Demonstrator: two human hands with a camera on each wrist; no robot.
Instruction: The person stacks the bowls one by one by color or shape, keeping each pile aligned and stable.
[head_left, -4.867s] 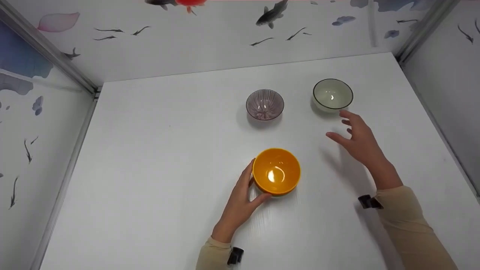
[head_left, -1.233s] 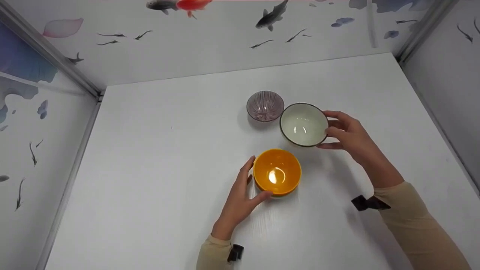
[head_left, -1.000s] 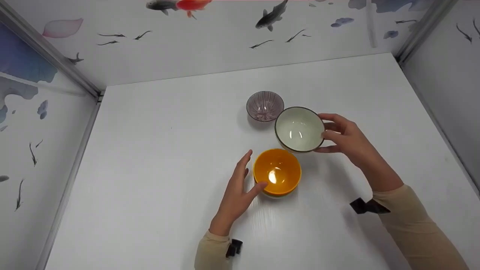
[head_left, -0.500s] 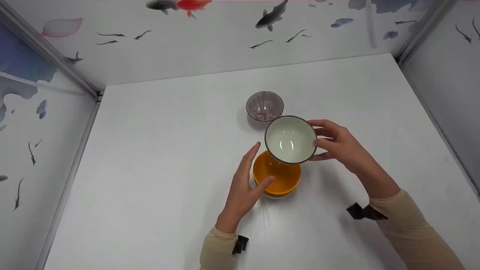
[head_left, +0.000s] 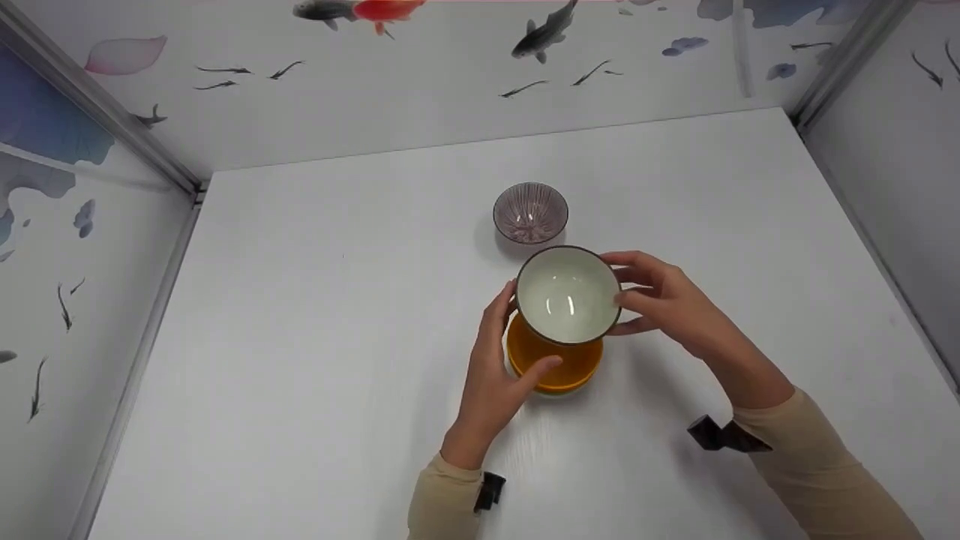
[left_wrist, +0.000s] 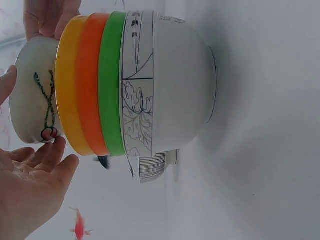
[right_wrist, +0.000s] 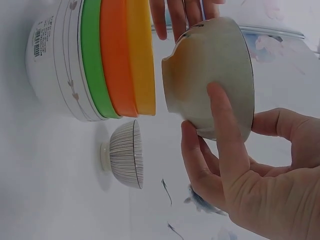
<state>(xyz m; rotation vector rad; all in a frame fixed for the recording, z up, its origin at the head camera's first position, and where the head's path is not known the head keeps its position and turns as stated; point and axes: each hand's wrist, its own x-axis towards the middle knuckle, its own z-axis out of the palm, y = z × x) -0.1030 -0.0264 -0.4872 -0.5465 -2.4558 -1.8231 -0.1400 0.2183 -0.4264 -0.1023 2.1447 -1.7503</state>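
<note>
My right hand (head_left: 671,304) grips a pale green-white bowl (head_left: 568,296) by its right side, thumb at the dark rim and fingers around the outside. This bowl is held above a stack and partly covers the yellow bowl (head_left: 581,369) on top. Under the yellow one sit an orange bowl (left_wrist: 92,85), a green bowl (left_wrist: 112,85) and a white patterned bowl (left_wrist: 175,85), which stands on the table. My left hand (head_left: 495,375) has its fingers extended at the pale bowl's left side, with the thumb apart over the yellow bowl.
A small purplish ribbed bowl (head_left: 530,214) stands on the white table (head_left: 300,337) behind the stack. White panels printed with fish (head_left: 544,34) enclose the back and sides.
My right hand has taken the pale bowl from the back right and brought it left and nearer, over the stack. My left hand has let go of the stack and moved up to the pale bowl.
</note>
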